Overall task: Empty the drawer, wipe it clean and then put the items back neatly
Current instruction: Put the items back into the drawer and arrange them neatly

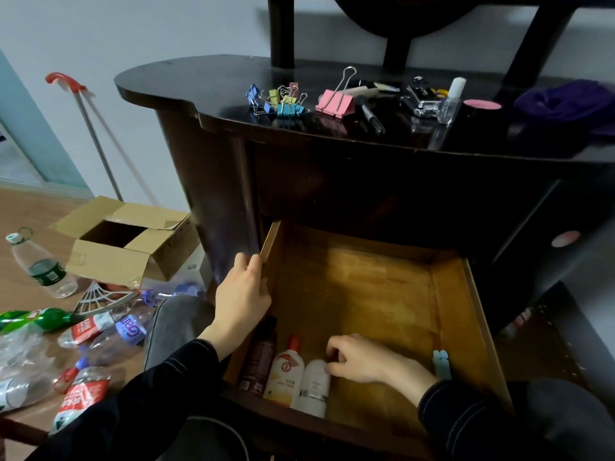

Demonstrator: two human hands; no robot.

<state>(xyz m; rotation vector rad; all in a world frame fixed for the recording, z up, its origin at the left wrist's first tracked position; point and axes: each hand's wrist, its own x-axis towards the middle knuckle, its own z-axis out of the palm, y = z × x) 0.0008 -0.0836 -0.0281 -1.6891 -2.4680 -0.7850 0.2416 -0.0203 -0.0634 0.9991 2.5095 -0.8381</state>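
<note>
Right hand [362,359] pinches a white bottle [314,390] in the open drawer's [466,314] front-left corner, beside an orange-capped bottle [286,374] and dark bottle [258,357]. Left hand [241,296] grips the drawer's left wall. Binder clips [286,99] lie on the worktop [206,81] above the drawer.

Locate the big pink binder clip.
In the head view, the big pink binder clip stands on the dark tabletop, between the small coloured clips on its left and the black marker on its right.

Purple letters resembling "Gain" are seen on a crushed bottle [130,331] lying at the near left; print on the drawer bottles [286,374] cannot be read.
</note>
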